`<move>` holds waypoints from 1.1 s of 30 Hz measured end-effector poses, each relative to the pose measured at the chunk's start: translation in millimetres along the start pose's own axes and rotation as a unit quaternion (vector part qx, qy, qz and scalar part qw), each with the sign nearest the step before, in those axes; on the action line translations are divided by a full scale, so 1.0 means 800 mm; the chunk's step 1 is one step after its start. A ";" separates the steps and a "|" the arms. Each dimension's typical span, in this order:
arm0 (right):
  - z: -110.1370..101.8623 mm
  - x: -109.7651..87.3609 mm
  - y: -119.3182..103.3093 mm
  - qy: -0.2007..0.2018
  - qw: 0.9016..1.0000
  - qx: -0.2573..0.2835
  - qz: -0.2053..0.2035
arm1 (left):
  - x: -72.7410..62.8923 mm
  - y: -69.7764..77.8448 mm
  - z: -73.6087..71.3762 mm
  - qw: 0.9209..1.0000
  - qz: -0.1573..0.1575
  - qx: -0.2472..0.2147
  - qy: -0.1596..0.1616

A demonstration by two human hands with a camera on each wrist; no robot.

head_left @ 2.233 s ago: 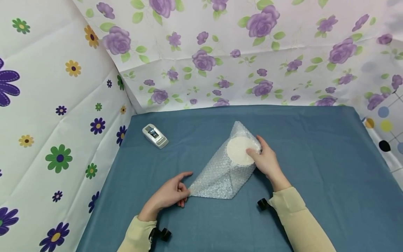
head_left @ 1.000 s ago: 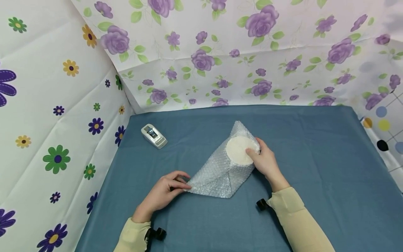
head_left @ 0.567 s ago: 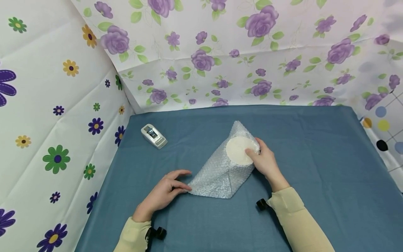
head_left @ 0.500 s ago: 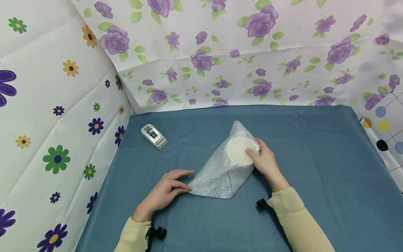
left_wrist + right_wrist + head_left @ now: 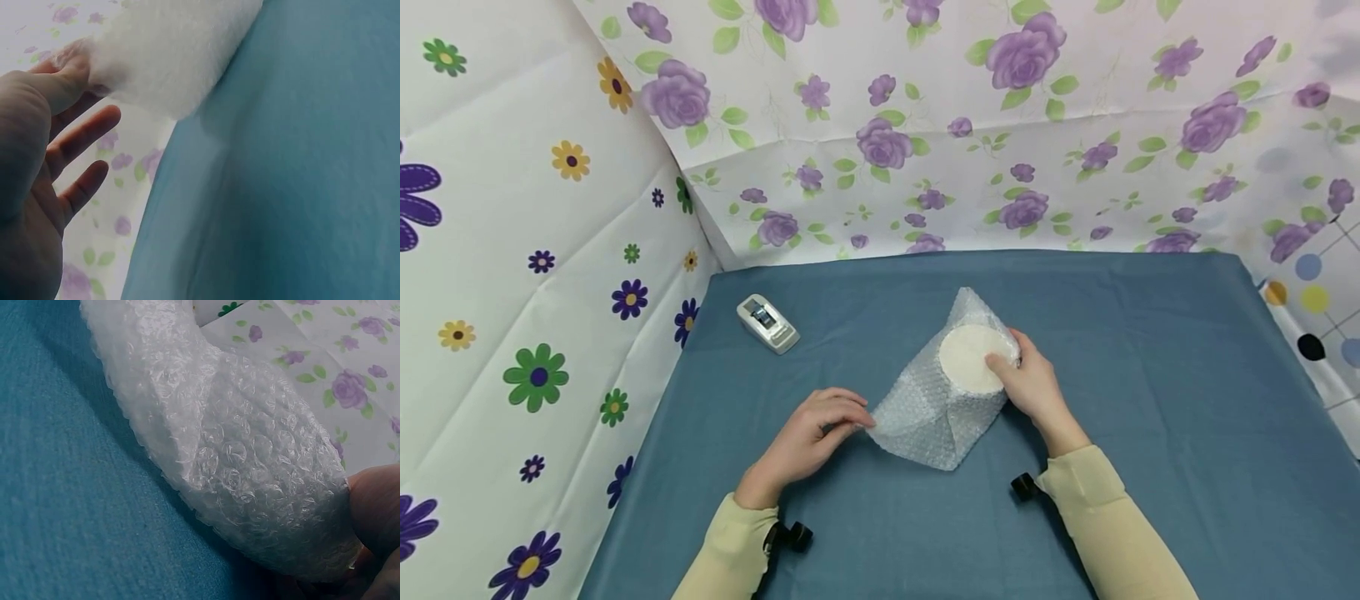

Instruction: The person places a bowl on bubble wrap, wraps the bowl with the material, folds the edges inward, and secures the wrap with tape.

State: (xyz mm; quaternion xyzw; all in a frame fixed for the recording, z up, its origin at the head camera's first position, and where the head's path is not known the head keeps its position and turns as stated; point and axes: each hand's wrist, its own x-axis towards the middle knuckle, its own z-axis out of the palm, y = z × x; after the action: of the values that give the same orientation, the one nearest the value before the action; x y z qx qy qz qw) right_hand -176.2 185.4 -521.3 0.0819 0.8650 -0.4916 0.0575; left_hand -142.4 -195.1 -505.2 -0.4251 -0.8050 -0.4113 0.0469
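A round white disc-topped object (image 5: 970,358) stands partly wrapped in a sheet of clear bubble wrap (image 5: 921,412) on the blue cloth. My right hand (image 5: 1033,379) grips its right side, thumb on the white top and fingers round the wrapped side. At the left, my left hand (image 5: 812,433) pinches the loose corner of the wrap between thumb and fingertips. In the left wrist view that corner of bubble wrap (image 5: 169,56) is raised off the cloth, with the other fingers spread below. The right wrist view shows the wrapped side (image 5: 269,487) close up, bubbles outward, the thumb at its edge.
A white and grey tape dispenser (image 5: 768,323) lies at the back left of the blue cloth (image 5: 1150,400). Flower-printed sheets (image 5: 880,125) hang behind and to the left. Each wrist carries a small black camera (image 5: 1025,487).
My left hand has moved up and right, lifting the pinched wrap corner and folding it toward the white disc. The right hand keeps its grip without visible movement.
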 end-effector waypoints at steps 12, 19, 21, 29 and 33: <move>0.002 0.001 0.001 0.003 1.000 -0.005 0.003 | 0.066 0.023 0.011 1.000 -0.012 0.016 0.022; 0.004 0.002 0.000 -0.004 1.000 -0.006 0.002 | 0.095 0.022 0.019 0.997 0.038 0.004 0.071; 0.004 0.002 -0.001 -0.007 1.000 -0.008 0.001 | 0.101 0.022 0.023 0.994 0.047 0.000 0.096; 0.002 0.001 -0.002 -0.008 1.000 -0.003 0.004 | 0.119 0.031 0.033 0.982 0.016 -0.063 0.175; 0.000 0.000 0.000 -0.006 1.000 -0.007 0.003 | 0.126 0.033 0.041 0.981 0.005 -0.088 0.173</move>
State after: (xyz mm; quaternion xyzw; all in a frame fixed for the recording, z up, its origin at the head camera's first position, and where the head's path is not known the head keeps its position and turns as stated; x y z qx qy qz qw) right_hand -176.4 185.1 -521.2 0.0815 0.8678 -0.4858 0.0647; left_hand -178.5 -99.1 -467.2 -0.3542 -0.7433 -0.5474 0.1499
